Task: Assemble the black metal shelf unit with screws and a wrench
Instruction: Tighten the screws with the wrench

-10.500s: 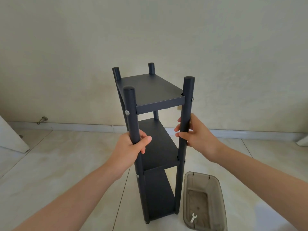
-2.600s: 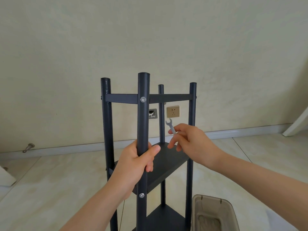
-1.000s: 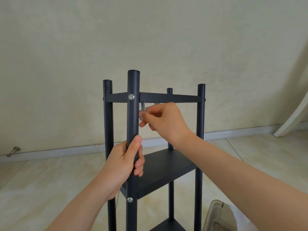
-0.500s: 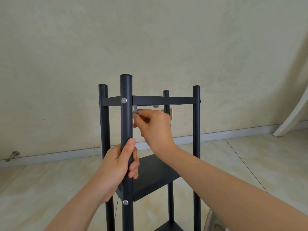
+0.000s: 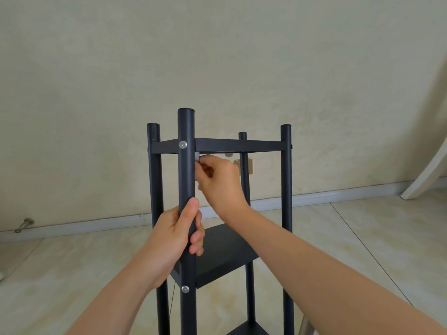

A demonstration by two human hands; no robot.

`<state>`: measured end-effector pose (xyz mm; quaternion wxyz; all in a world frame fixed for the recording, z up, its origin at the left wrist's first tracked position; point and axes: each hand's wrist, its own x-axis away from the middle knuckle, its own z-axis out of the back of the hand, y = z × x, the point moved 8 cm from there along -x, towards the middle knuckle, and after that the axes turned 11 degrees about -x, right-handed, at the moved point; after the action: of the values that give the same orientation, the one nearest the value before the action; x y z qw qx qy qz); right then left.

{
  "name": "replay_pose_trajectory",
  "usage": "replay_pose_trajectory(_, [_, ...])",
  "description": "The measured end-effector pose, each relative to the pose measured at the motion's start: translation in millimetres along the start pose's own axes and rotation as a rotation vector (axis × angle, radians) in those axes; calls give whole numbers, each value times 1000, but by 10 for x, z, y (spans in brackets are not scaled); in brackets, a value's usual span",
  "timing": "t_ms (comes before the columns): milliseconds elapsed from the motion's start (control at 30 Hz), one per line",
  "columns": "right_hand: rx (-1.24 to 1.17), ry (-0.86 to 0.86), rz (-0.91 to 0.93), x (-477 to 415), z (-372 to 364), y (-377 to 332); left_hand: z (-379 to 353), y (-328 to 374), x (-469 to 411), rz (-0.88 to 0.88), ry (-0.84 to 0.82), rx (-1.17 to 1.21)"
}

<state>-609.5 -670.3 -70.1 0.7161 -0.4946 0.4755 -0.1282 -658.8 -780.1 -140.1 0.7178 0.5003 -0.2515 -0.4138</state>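
Mid-frame, tightening under the top tier of the tall black metal shelf unit (image 5: 238,145): gripping the near post (image 5: 186,180) with the left hand (image 5: 174,235), pinching seemingly a small grey wrench (image 5: 197,157) with the right hand (image 5: 220,182). Next: short, steady turns.

open gaps between posts (image 5: 286,189) (top shelf (image 5: 238,145) caps them).

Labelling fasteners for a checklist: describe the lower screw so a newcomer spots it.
On the shelf unit, take the nearest post, gripped by the left hand. The lower screw sits below that hand, at the middle shelf; the upper screw is at the top shelf.
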Motion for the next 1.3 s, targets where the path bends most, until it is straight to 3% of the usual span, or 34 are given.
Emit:
replay_pose_trajectory(233, [18,-198,-220,-2,62,25,56,-9,10,4,-21,13])
replay_pose_trajectory(533, [19,-293,-272,34,43,-88,69,-38,17,17,-30,10])
replay_pose_trajectory(1300, [-78,-35,-41,-23,-132,-58,104,-69,43,14,-53,-5])
